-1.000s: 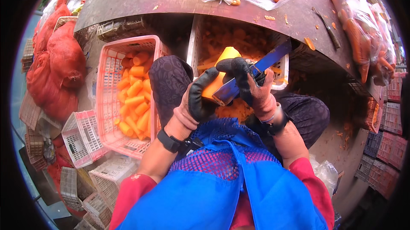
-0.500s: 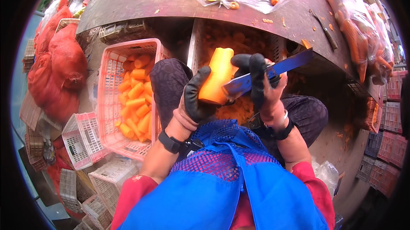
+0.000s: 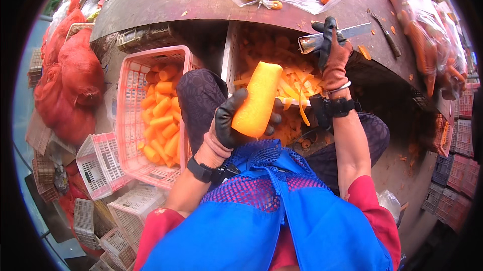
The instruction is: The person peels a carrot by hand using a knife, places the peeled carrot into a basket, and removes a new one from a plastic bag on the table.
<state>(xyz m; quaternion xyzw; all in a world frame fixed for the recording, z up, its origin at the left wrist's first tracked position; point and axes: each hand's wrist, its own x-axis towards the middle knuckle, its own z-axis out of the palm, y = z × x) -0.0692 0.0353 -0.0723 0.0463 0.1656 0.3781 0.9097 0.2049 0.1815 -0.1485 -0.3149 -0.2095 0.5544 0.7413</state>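
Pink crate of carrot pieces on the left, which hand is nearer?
Left. The left hand, around a large carrot piece, is right of the pink crate; the right hand, with a bladed tool, is farther right, by the table edge.

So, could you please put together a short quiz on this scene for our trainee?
1. Which hand holds the large orange carrot piece?

2. True or false: the right hand has its grip on a bladed tool.

3. Where in the picture are the red mesh sacks?
A. Bottom centre
B. Left side
C. Right side

Key:
1. The left hand.
2. True.
3. B.
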